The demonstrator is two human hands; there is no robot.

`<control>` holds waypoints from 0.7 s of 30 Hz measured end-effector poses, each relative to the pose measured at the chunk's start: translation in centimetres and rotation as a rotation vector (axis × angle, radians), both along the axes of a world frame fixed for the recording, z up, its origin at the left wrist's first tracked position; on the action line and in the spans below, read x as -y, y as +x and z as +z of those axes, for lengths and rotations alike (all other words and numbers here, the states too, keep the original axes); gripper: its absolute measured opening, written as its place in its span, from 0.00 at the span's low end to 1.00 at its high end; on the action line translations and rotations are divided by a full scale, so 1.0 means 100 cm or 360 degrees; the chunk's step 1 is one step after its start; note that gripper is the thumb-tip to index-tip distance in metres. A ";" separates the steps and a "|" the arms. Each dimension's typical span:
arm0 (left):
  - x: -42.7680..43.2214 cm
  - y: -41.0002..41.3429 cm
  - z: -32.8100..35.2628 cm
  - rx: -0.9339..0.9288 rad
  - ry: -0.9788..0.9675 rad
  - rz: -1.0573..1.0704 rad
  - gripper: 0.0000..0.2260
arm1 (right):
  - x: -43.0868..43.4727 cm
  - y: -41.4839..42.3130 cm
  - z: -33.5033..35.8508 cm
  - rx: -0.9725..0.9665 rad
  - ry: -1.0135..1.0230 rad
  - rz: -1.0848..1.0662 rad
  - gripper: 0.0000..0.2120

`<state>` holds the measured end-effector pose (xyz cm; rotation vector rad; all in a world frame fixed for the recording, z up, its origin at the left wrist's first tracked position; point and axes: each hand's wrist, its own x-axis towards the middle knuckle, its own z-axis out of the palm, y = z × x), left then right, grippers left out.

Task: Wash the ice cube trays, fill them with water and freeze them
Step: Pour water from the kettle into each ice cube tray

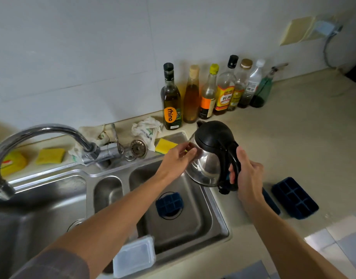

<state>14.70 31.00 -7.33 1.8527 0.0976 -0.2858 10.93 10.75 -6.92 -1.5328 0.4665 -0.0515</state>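
A steel kettle (208,158) with a black lid and handle hangs tilted over the right sink basin's corner. My right hand (247,174) grips its black handle. My left hand (179,160) rests on the kettle's steel side with the fingers lightly bent. One dark blue ice cube tray (169,203) lies in the right basin over the drain. A second blue tray (294,200) lies on the counter to the right. A third dark blue piece (270,200) shows beside it, mostly hidden by my right forearm.
The steel sink (217,210) has two basins and a curved faucet (42,133) at left. Several bottles (213,91) line the wall. Yellow sponges (165,146), rags and a drain strainer (138,148) sit behind the sink. A clear plastic lid (134,256) rests on the front rim.
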 end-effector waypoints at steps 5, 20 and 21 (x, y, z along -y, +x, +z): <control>0.012 0.029 -0.007 0.0050 0.0017 -0.0023 0.15 | 0.009 0.022 -0.009 0.0012 -0.0071 -0.0040 0.28; 0.047 0.060 -0.021 0.0073 -0.0037 -0.0091 0.18 | 0.055 0.055 0.005 0.0029 -0.0990 -0.0013 0.17; 0.046 0.054 -0.021 0.0062 -0.0108 -0.0096 0.16 | 0.054 0.049 0.008 0.0125 -0.1094 -0.0057 0.16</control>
